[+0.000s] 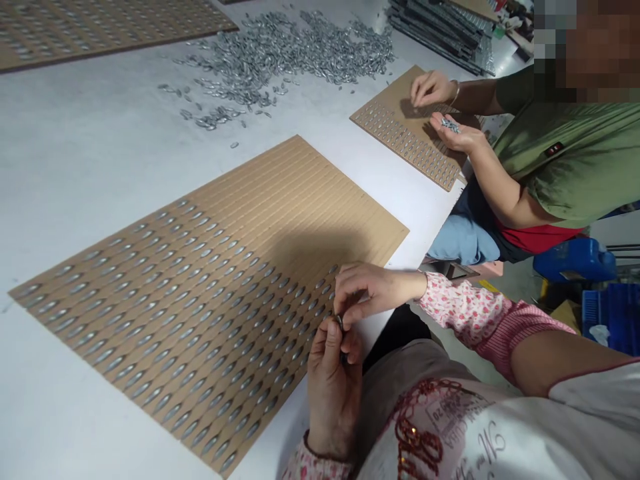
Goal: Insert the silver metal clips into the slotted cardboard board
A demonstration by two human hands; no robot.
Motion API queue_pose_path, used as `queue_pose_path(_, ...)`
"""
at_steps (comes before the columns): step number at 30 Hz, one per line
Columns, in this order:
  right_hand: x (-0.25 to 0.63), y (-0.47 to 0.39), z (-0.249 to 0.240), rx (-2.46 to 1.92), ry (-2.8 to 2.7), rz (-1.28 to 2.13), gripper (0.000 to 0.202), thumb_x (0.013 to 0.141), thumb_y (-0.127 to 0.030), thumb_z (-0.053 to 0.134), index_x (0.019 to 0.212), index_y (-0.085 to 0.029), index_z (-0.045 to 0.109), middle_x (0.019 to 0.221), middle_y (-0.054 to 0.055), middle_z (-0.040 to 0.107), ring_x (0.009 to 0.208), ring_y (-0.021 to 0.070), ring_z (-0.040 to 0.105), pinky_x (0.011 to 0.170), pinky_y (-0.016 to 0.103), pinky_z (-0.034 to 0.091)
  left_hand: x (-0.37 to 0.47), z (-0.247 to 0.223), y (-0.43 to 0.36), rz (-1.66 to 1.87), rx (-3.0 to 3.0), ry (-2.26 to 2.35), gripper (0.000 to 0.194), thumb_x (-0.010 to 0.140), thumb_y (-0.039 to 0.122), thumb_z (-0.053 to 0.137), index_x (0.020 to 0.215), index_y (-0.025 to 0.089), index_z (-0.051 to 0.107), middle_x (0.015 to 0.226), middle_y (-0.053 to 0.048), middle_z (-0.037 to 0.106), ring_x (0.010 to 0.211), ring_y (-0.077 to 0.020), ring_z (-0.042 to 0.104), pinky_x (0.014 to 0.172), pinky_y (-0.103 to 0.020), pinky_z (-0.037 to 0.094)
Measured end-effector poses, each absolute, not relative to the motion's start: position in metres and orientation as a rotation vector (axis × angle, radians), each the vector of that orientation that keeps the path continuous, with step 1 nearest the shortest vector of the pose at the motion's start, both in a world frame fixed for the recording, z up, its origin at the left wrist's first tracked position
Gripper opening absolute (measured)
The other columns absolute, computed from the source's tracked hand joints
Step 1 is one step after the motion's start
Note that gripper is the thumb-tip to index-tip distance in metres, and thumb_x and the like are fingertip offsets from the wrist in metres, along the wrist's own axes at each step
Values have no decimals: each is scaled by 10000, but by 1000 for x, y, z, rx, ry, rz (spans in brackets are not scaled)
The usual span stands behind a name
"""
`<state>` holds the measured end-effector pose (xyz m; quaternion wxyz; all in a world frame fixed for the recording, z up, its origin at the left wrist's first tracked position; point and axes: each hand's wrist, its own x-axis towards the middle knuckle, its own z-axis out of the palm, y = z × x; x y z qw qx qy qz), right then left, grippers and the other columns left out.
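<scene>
Evidently at a handover, a worker's left hand (334, 390) and right hand (367, 290) met at the near board's (300, 193) body-side edge. The left fingers curled, with thumb closed in on a small dark piece (340, 322); the right fingers bent together at that piece, though whether they gripped it could not be told. Any move from there looked to call for a light pinch, one hand yielding as the other took hold.

Rows of metal pieces (227, 363) filled the board's nearer and left-hand stretch, some just beside the right fingertips; ribbed cardboard ran on toward its far corner, giving the fingers open room. The body-side edge lay close to the worker's shirt (450, 427), the tighter side for the wrists, while tabletop (100, 153) stretched beyond the board's far-left edge.

Past the board's far corner, a co-worker's hands (431, 88) were poised over a second board (407, 83), the lower palm (463, 139) cupping loose pieces (450, 125). Across the tabletop from the near board sprawled a heap of metal pieces (300, 50), flanked by another filled board (100, 30) and dark strips (445, 33).
</scene>
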<state>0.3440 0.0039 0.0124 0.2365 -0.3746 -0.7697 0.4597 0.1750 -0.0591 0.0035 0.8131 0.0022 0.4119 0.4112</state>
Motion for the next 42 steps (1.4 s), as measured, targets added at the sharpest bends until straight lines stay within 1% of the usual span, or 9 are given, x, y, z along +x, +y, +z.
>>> queue_pose_path(3, 338, -4, 20, -1008, -1933, 1465, 167, 804, -292, 666, 836, -134, 622, 828, 34, 635, 791, 104, 577, 771, 246, 462, 176, 4, -58, 878, 37, 903, 234, 711, 333, 771, 727, 158, 617, 604, 52, 432, 498, -42, 365, 435, -126, 339)
queue_pose_path(7, 330, 2, 12, -1109, -1549, 1655, 192, 832, -310, 607, 875, -129, 557, 806, 16, 623, 699, 79, 587, 661, 214, 479, 176, 4, -57, 875, -24, 982, 213, 763, 332, 705, 886, 160, 677, 794, -22, 596, 636, -81, 509, 536, -163, 439)
queue_pose_path(9, 329, 13, 7, -1209, -1474, 1557, 190, 824, -281, 605, 927, -131, 550, 791, 0, 617, 692, 73, 576, 653, 204, 464, 174, 5, -57, 857, -57, 973, 247, 761, 283, 696, 971, 155, 678, 873, -44, 622, 651, -83, 523, 537, -164, 447)
queue_pose_path(12, 329, 32, 0, -1341, -1634, 1370, 183, 820, -233, 603, 966, -125, 591, 754, -10, 621, 679, 76, 556, 654, 206, 434, 170, 7, -59, 826, -70, 918, 178, 756, 238, 703, 905, 151, 661, 765, -7, 572, 528, -49, 429, 439, -140, 381)
queue_pose_path(16, 327, 43, -9, -1455, -1934, 1068, 152, 838, -283, 608, 833, -137, 646, 712, 1, 644, 664, 101, 552, 673, 241, 405, 167, 6, -63, 795, -117, 839, 143, 779, 271, 700, 829, 157, 629, 689, 23, 505, 474, -37, 349, 406, -134, 337)
queue_pose_path(22, 319, 43, -27, -1395, -2124, 640, 213, 875, -351, 575, 777, -170, 632, 827, 24, 672, 794, 135, 565, 872, 318, 357, 168, 0, -63, 806, -115, 861, 280, 774, 288, 694, 1015, 146, 672, 832, -35, 568, 594, -63, 455, 527, -167, 423)
queue_pose_path(30, 318, 40, -20, -1433, -2028, 759, 178, 912, -298, 509, 826, -165, 590, 752, 3, 646, 740, 127, 545, 787, 269, 384, 169, 2, -64, 797, -100, 824, 139, 784, 234, 685, 906, 168, 676, 773, -2, 527, 538, -45, 377, 472, -147, 372)
queue_pose_path(36, 327, 50, -14, -1272, -2229, 759, 132, 917, -174, 432, 883, -156, 557, 838, 37, 657, 783, 140, 540, 810, 287, 385, 169, 1, -63, 805, -115, 849, 261, 783, 236, 675, 1029, 150, 674, 799, -27, 554, 591, -67, 445, 524, -169, 424)
queue_pose_path(42, 331, 58, -9, -1293, -2261, 854, 116, 835, -171, 558, 946, -140, 551, 822, 20, 631, 751, 131, 526, 741, 263, 390, 169, 0, -65, 805, -163, 851, 123, 768, 218, 703, 866, 164, 652, 772, -8, 548, 553, -50, 413, 486, -146, 395)
